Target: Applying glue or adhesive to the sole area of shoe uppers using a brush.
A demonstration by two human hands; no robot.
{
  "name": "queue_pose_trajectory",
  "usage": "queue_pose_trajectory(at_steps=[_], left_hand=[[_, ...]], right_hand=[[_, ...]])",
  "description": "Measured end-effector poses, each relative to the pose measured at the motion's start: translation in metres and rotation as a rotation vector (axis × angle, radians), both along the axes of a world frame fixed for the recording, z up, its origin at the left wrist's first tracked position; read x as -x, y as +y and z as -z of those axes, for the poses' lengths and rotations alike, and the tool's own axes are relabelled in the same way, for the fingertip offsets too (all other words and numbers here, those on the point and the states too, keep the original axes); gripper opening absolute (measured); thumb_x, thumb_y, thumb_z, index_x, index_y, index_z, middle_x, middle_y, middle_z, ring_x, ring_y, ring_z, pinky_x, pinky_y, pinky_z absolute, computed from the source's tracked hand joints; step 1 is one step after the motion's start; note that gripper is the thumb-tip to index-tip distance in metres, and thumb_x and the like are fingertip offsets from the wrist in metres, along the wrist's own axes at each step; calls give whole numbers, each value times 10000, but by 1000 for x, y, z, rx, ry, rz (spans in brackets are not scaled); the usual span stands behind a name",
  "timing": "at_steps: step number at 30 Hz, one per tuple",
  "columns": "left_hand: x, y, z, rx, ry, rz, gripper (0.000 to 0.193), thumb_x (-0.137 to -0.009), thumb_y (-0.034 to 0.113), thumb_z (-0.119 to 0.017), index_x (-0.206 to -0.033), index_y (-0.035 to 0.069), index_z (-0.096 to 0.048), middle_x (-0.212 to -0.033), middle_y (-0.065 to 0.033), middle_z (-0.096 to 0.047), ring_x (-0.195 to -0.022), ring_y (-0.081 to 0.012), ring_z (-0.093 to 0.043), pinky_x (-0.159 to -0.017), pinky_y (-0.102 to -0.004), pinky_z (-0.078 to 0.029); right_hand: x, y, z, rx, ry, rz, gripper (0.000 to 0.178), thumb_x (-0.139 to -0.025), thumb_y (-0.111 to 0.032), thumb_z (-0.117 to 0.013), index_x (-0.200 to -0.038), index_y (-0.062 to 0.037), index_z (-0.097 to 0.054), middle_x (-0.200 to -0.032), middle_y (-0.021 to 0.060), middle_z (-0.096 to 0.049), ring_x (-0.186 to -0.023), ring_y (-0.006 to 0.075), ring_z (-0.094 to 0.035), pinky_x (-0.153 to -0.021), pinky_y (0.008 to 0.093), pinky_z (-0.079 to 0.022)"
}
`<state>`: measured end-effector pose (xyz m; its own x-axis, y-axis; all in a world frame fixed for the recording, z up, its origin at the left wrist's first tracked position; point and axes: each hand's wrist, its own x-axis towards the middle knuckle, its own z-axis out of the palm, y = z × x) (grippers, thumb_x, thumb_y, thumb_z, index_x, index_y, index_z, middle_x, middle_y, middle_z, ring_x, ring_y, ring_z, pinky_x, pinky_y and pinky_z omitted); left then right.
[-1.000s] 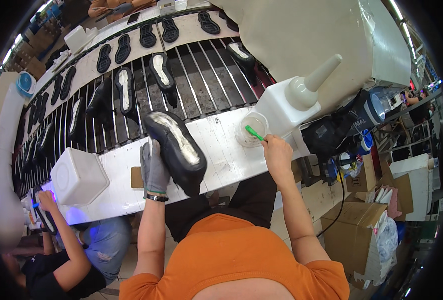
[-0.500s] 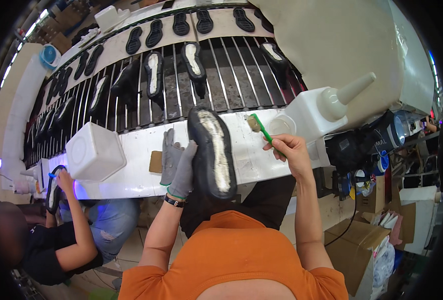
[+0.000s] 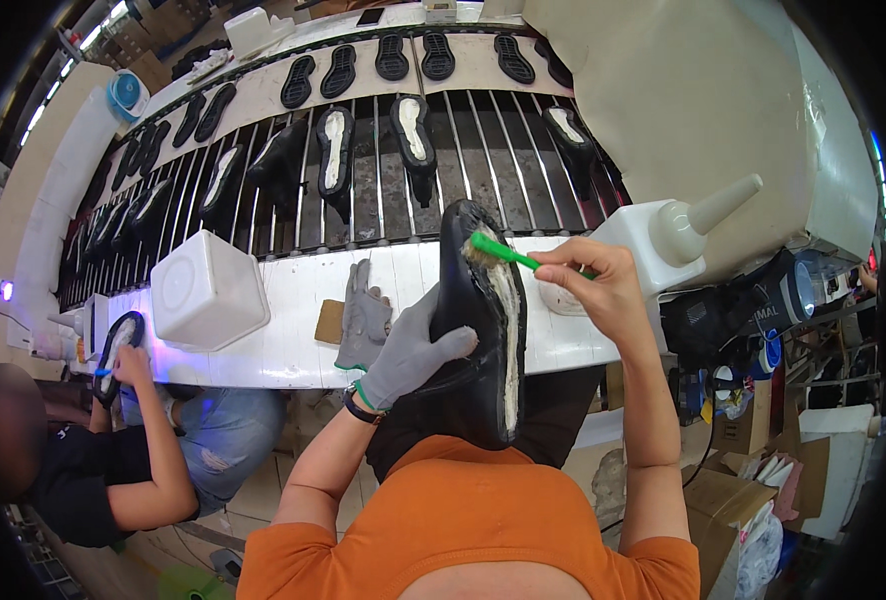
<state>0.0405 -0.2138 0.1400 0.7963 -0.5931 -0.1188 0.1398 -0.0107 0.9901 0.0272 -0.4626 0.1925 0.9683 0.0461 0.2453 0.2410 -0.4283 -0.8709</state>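
Note:
A black shoe upper (image 3: 481,370), its whitish underside turned up and to the right, is tilted in front of me over my lap. My left hand (image 3: 413,350), in a grey glove, is closed around its left side, thumb across the black wall. Bare, my right hand (image 3: 595,285) pinches the handle of a green brush (image 3: 508,252). The brush's tan bristles touch the far end of the underside, by its edge. Beside my right hand stands a white pot (image 3: 563,297), partly hidden by the hand.
A spare grey glove (image 3: 365,315) and a brown block (image 3: 330,321) lie on the white bench (image 3: 303,345). Left is a white container (image 3: 208,290); right, a spouted white bottle (image 3: 663,235). Beyond, a roller conveyor (image 3: 368,190) bears uppers and soles. A co-worker's hand (image 3: 131,362) brushes another shoe.
My right hand has brought the brush left from above the pot onto the shoe upper. My left hand has turned the upper onto its side and shifted it right.

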Motion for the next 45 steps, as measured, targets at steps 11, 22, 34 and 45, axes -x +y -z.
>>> queue_pose_trajectory(at_steps=[11,22,34,45], left_hand=[[1,-7,2,-231,-285,3,769,-754,416,-753,-1329,-17,-482,-1061,-182,-690,-970,-278,-685,-867,-343,-498],[-2,-11,0,73,73,60,631,-831,309,-696,-1309,-46,-487,-1088,-79,-646,-971,-136,-592,-886,-293,-475],[-6,-19,-5,69,118,63,526,-869,250,-639,-1288,-37,-503,-1025,-39,-624,-911,-76,-550,-813,-244,-468],[-8,-25,8,171,143,-51,418,-905,295,-578,-1171,-27,-566,-912,6,-593,-818,-59,-511,-770,-223,-431]], right_hand=[[-22,-22,-11,-67,25,49,138,-799,-100,-755,-909,-17,-752,-738,15,-703,-611,48,-498,-560,241,-378],[-13,-39,-24,85,47,-298,115,-774,-101,-771,-880,-57,-762,-710,19,-693,-605,59,-513,-543,237,-361],[-27,-44,-32,181,71,-200,123,-772,-110,-768,-882,-56,-766,-693,9,-682,-595,49,-474,-537,223,-337],[-7,-47,-25,193,166,-388,137,-756,-112,-784,-867,-38,-757,-728,35,-692,-633,88,-547,-575,259,-400]])
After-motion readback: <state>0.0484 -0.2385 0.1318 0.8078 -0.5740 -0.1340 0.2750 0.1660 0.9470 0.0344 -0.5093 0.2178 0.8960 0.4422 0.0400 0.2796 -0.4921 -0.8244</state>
